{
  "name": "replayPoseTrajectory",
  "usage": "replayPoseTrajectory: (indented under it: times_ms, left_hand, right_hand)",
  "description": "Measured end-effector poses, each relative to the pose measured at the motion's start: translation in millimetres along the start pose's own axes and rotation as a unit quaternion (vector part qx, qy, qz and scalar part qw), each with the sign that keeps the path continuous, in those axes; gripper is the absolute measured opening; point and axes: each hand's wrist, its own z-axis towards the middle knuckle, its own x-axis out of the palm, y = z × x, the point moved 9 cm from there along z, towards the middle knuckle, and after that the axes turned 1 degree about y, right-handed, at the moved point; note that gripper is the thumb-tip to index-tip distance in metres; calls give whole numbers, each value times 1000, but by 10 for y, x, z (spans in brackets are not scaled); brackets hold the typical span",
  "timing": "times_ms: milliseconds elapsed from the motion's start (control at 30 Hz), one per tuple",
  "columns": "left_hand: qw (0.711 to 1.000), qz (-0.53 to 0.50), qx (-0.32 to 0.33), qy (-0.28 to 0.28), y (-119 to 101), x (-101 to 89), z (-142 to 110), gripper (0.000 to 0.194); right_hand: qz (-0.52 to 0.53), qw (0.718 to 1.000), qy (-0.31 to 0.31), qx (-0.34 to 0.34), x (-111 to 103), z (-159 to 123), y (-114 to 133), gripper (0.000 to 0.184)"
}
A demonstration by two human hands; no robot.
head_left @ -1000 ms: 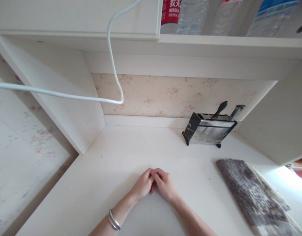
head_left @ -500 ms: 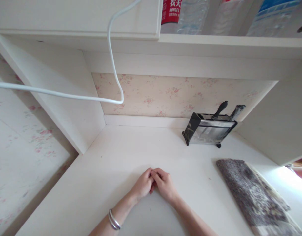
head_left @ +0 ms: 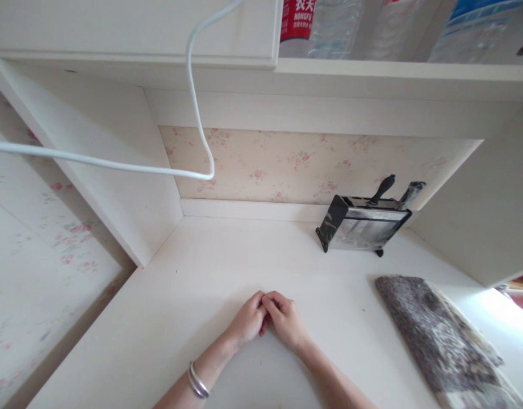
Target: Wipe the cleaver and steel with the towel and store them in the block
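Observation:
My left hand (head_left: 248,318) and my right hand (head_left: 284,321) rest together on the white tabletop (head_left: 193,318). Their fingers are curled closed and touch each other, with the thumbs meeting on top. No object shows in or between them. Silver bangles (head_left: 197,380) circle my left wrist. Beyond my right hand, at the back of the tabletop, stands a knife block (head_left: 363,230) with black ends and a clear front. Two handles, one black and one mottled, stick up out of it.
A folded grey-brown patterned cloth (head_left: 440,335) lies at the right. A white cable (head_left: 116,165) hangs across the upper left, close to the camera. Overhead, a white shelf (head_left: 393,68) holds several plastic bottles (head_left: 335,28). Side panels (head_left: 99,147) bound the tabletop.

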Motion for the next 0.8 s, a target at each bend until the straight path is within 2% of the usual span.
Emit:
replayPoseTrajectory:
  times_ms: [800]
  left_hand:
    - [1000, 4, 0, 0, -27, 3, -4, 14]
  right_hand:
    - [3, 1000, 4, 4, 3, 5, -32, 33]
